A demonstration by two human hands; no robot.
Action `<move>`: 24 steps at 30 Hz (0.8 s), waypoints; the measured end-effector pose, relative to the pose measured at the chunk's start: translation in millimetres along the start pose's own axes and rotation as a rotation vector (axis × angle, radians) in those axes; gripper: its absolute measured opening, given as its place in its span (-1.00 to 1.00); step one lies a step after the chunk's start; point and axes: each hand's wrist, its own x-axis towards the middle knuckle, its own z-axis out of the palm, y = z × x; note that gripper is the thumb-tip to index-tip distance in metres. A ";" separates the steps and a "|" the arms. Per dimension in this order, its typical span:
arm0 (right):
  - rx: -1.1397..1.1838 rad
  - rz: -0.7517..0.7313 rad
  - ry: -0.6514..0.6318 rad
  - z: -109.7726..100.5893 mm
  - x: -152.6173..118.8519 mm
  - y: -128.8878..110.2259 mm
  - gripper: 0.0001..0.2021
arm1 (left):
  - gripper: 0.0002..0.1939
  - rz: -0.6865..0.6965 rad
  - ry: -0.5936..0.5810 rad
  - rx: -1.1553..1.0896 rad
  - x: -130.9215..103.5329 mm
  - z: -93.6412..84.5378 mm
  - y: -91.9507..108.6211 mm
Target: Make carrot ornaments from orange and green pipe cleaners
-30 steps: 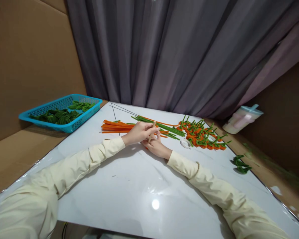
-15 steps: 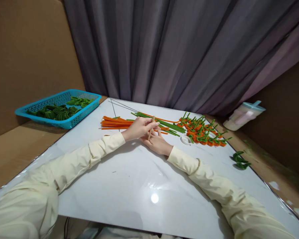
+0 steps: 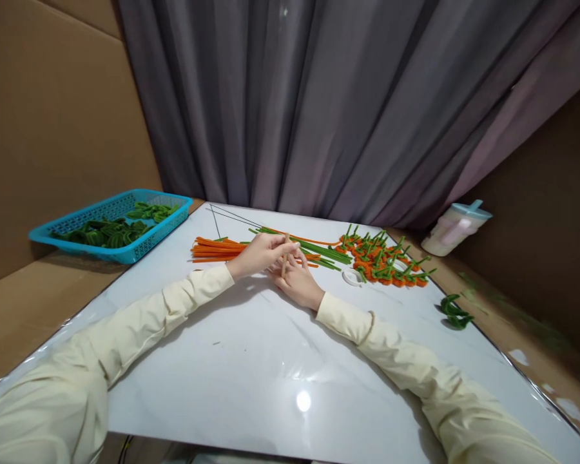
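Over the middle of the table, my left hand (image 3: pixel 257 256) and my right hand (image 3: pixel 300 285) meet around a thin wooden stick (image 3: pixel 285 258). The stick stands nearly upright between their fingers. The left fingers are closed at its upper part, and the right hand grips it lower down. Whether something thin is wound on it is too small to tell. Behind the hands lie a bundle of orange pipe cleaners (image 3: pixel 213 250) and a bundle of green pipe cleaners (image 3: pixel 326 251). Right of these sit several orange fuzzy pieces with green stems (image 3: pixel 383 265).
A white ring (image 3: pixel 352 278), like a tape roll, lies right of my hands. Dark green curled pieces (image 3: pixel 455 313) rest near the right edge. A blue basket (image 3: pixel 140 250) with green pieces stands at the left, a lidded cup (image 3: pixel 455 229) at the right. Grey curtains (image 3: pixel 290 116) hang behind.
The camera view has shifted slightly, so the scene sits a little further left. Both hands keep hold of the wooden stick, which stands more upright now.
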 end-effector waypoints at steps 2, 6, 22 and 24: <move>0.142 0.061 0.102 -3.8 0.6 0.7 -0.63 | -0.61 -0.009 0.038 -0.088 2.2 -5.5 5.7; 0.764 0.202 0.061 -12.7 1.5 -1.6 -0.57 | -0.60 -0.015 0.122 -0.162 7.5 -20.6 16.8; 1.640 0.262 -0.206 -38.2 -15.5 -28.6 -0.73 | -0.71 -0.135 0.082 -0.422 11.3 -44.2 10.1; 1.704 0.268 -0.234 -39.9 -19.4 -30.7 -0.75 | -0.72 -0.152 0.064 -0.420 10.7 -42.2 9.2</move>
